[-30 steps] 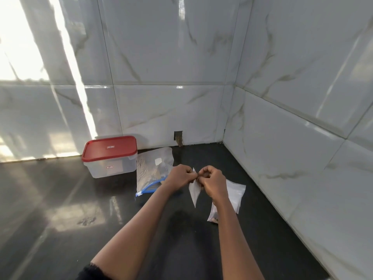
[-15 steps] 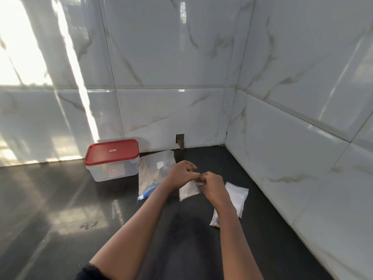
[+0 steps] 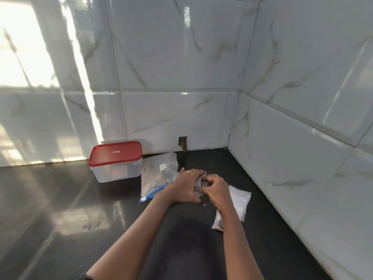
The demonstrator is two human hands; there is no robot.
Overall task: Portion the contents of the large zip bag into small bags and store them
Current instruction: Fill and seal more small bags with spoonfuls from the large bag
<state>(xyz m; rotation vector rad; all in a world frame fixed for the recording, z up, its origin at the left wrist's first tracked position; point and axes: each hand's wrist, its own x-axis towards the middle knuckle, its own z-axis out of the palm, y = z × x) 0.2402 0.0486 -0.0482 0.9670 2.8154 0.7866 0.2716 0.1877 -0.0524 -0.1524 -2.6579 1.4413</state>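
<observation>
Clear, thin plastic is what we are working with: a small bag [image 3: 200, 183] is sitting pinched between our two hands just above the dark counter [image 3: 60, 199], in the corner of the tiled walls. Our left hand [image 3: 184, 185] is curling around its near side with the fingers closed on the film, and our right hand [image 3: 216, 187] is closing over its mouth from three o'clock, thumb and fingertips gripping the top edge. Whether the bag is holding anything yet, we cannot tell; the hands are covering most of it.

We are judging it to be nearly weightless, limp and a little slick, so it is likely to fold or slide unless we are holding it by the stiffer seal strip at the rim, one side in each hand, rather than by the soft body.

Just beyond our left hand, at ten o'clock, the large zip bag [image 3: 157, 174] is lying flat with a greyish fill and its blue zip end [image 3: 151, 194] pointing toward us. It is looking floppy and heavier, best lifted from below or by both top corners. At four o'clock a stack of small bags [image 3: 239, 202] is resting on the counter, with what looks like dark contents at its near end. Farther out at ten o'clock, a red-lidded container [image 3: 116, 160] is standing closed against the wall.
</observation>
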